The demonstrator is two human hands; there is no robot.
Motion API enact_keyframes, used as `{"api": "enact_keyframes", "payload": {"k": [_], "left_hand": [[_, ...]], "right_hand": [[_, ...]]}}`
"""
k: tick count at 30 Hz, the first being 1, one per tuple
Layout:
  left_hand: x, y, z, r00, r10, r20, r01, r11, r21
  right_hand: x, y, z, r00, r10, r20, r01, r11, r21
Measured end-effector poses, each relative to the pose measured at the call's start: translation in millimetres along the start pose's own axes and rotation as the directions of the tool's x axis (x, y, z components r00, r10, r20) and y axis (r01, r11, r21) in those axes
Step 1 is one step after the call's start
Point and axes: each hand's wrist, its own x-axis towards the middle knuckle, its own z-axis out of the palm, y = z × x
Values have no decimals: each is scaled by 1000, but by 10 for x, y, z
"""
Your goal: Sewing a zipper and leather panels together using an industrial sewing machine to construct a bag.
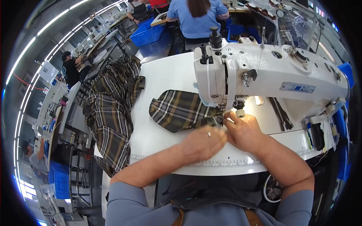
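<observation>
A white sewing machine (260, 64) stands over the worktable, its lamp lit by the needle. Under its needle area lies one end of a dark plaid fabric piece (177, 111) with a rounded left end. My right hand (244, 132) is close beside the presser foot, its fingers bent and pinched at the edge of that fabric. My left hand (203, 143), with a ring on one finger, is just below the fabric and next to the right hand. Motion blurs its fingertips, so what they hold, if anything, is hidden.
A heap of plaid fabric (111, 116) hangs over the table's left edge. Dark zipper-like strips (281, 115) lie right of the needle. A ruler strip (233, 162) runs along the table's front. Ahead sits a person in a blue shirt (194, 19), near a blue bin (147, 32).
</observation>
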Motion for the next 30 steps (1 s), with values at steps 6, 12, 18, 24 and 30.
{"api": "enact_keyframes", "payload": {"k": [6, 12, 18, 24, 30], "left_hand": [[-367, 142, -184, 745, -516, 423, 567, 824, 5], [-118, -396, 208, 679, -664, 313, 692, 722, 33], [18, -486, 298, 704, -630, 328, 710, 648, -276], [7, -602, 354, 681, -593, 429, 731, 573, -369], [34, -708, 500, 742, -565, 359, 665, 689, -289]], "right_hand": [[-18, -2, 25, 997, -23, 80, 27, 998, -54], [-19, -33, 53, 999, 9, 54, -2, 993, -118], [-14, -16, 23, 998, -63, 25, 65, 996, -53], [-14, -11, 21, 996, -33, 82, 38, 998, -60], [7, -4, 39, 998, -57, 40, 58, 998, -23]]}}
